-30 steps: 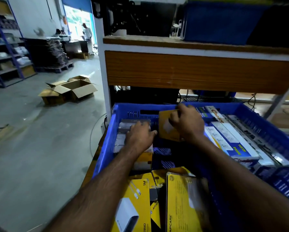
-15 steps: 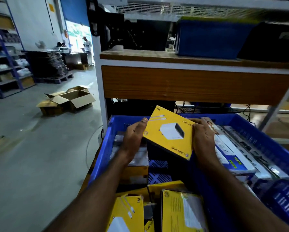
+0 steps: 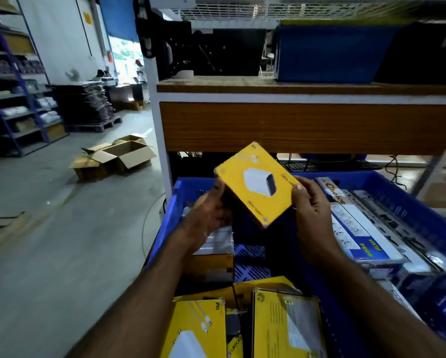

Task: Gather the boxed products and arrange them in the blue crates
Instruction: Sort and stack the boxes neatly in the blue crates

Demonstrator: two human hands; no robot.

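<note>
Both grips pinch the flat yellow cardboard charger box (image 3: 258,183) by opposite edges – left hand (image 3: 211,215), right hand (image 3: 311,213) – tilted above the blue plastic crate (image 3: 394,192), likely lining it up for a slot.

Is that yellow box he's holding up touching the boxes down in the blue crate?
Apart. The head view shows the yellow box lifted by both hands, clear of the blue crate.

Dim indoor light; bright daylight glares from a far doorway (image 3: 125,51). Edges bend and blur, shelves shadowed.
</note>
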